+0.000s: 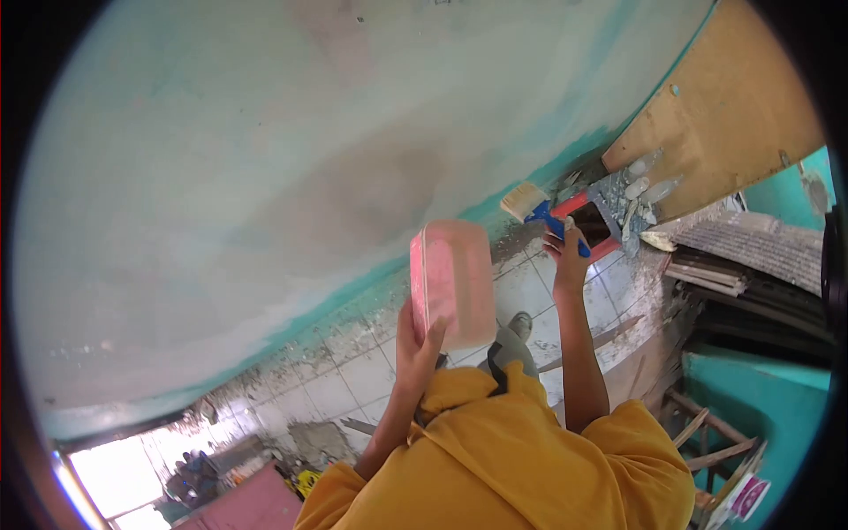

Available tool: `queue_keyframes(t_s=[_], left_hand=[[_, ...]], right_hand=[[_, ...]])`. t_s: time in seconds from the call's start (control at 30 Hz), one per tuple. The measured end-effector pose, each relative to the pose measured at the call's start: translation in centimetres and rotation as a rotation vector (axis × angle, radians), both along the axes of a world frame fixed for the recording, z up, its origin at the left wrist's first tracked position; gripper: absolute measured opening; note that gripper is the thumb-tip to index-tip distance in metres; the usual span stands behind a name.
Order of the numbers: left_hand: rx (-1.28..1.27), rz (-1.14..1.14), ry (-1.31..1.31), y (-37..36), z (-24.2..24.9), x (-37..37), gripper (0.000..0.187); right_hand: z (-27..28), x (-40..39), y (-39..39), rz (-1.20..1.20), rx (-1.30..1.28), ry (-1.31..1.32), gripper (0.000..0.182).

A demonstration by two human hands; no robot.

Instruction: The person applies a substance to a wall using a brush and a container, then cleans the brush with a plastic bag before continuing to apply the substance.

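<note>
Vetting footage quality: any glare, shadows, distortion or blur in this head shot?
Head view: wide-lens distortion, corners black, wall edges bowed; head view: bright opening at lower left blown out; head view: dark wall patch, shadow or damp, can't tell; head view: brush and right hand readable, no heavy blur.

White tiled floor [329, 396], crumbly debris [353, 338], thin strip [614, 334], probably wood
</note>
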State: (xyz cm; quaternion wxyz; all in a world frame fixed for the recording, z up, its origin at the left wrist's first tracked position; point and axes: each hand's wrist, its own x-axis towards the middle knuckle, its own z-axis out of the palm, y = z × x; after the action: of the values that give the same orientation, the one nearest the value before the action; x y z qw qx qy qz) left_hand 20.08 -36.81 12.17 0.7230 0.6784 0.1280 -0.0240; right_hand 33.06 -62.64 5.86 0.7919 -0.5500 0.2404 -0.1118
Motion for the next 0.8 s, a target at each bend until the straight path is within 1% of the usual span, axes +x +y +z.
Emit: queue_keyframes(t_s=[0.07, 0.13, 0.2, 0.27, 0.33, 0.4, 0.43, 0.5, 0.53, 0.6, 0.67, 0.77, 0.8], left_hand=[[0.044, -0.049, 0.012, 3.1, -0.7, -0.6, 0.069], [0.085, -0.095, 0.017, 6.2, -1.4, -0.5, 0.069], [0.042, -0.087, 0.086, 8.7, -1.4, -0.8, 0.069], [0.075, -0.100, 0.090, 10.9, -1.7, -0.8, 0.070], [0.116, -0.117, 0.090, 12.4, -2.0, -0.5, 0.072], [0.127, -0.113, 0.074, 13.1, -2.3, -0.1, 0.076], [0.128, -0.136, 0.056, 13.4, -2.7, 0.0, 0.082], [0.122, -0.136, 0.035, 13.5, -3.7, 0.2, 0.083], [0.113, -0.130, 0.028, 13.5, -4.4, 0.2, 0.084], [0.104, -0.126, 0.038, 13.5, -6.2, -0.3, 0.084], [0.020, -0.096, 0.097, 12.8, -7.3, -0.6, 0.084], [0.019, -0.120, 0.126, 12.4, -9.4, -1.6, 0.084], [0.013, -0.136, 0.140, 12.2, -9.7, -1.9, 0.084]], right_hand=[[-3.4, 1.0, 2.2, -0.019, 0.042, -0.011, 0.042], [-4.9, 2.3, 5.2, -0.043, 0.025, 0.014, 0.042], [-6.5, 3.8, 7.3, -0.077, 0.049, 0.000, 0.042], [-7.9, 5.6, 9.1, -0.089, 0.134, -0.032, 0.046], [-8.6, 7.2, 10.5, -0.108, 0.151, -0.063, 0.047], [-9.5, 8.5, 11.5, -0.166, 0.224, -0.187, 0.044], [-10.0, 9.2, 11.9, -0.171, 0.228, -0.199, 0.044], [-11.5, 10.1, 12.6, -0.198, 0.223, -0.227, 0.044], [-13.3, 10.5, 12.8, -0.202, 0.232, -0.237, 0.044], [-17.3, 10.7, 13.2, -0.145, 0.160, -0.156, 0.041], [-22.6, 10.5, 13.3, -0.155, 0.121, -0.128, 0.039], [-24.0, 10.6, 12.7, -0.159, 0.024, -0.099, 0.038], [-23.3, 10.4, 12.4, -0.158, -0.032, -0.099, 0.037]])
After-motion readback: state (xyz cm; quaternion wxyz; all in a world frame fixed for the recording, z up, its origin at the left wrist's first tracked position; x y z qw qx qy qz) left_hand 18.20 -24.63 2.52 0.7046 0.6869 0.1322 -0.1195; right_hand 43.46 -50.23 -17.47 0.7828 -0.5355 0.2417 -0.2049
